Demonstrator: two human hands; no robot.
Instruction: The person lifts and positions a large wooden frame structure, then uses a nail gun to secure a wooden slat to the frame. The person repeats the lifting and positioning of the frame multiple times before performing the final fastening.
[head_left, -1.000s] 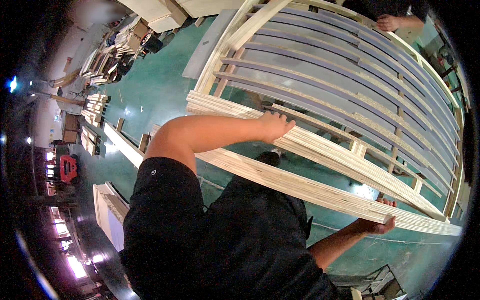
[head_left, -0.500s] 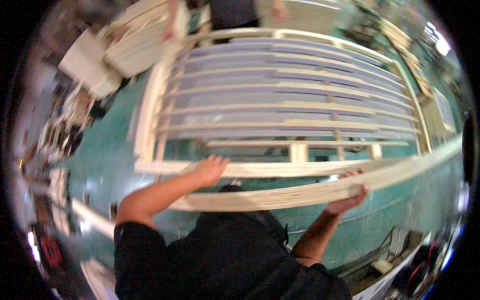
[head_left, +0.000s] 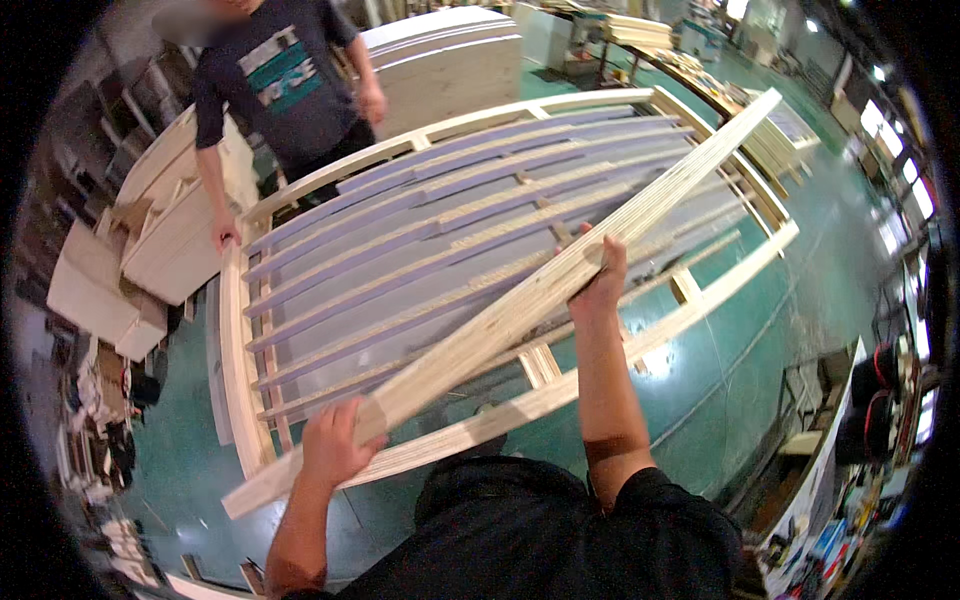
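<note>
A long pale wooden plank (head_left: pixel 480 335) is held slantwise, its near end low on the left and its far end high on the right. My left hand (head_left: pixel 335 440) wraps round it close to the near end. Past its middle, my right hand (head_left: pixel 602 275) grips the plank from the right side. Below and beyond it lies a large wooden frame (head_left: pixel 470 432) with several slats (head_left: pixel 365 290) running across it, their sides greyish purple. The plank crosses over the frame's near right part and hides some slats.
A co-worker (head_left: pixel 285 90) in a dark T-shirt stands at the frame's far left, one hand on its corner. Stacked boards (head_left: pixel 445 65) stand behind; pale wooden boxes (head_left: pixel 170 230) are at left. A tool bin (head_left: pixel 800 480) sits at lower right. Green floor (head_left: pixel 740 340) surrounds the frame.
The plank has swung from nearly level to a steep slant, its right end raised over the frame. My left hand now grips it. The view has turned, showing more of the co-worker.
</note>
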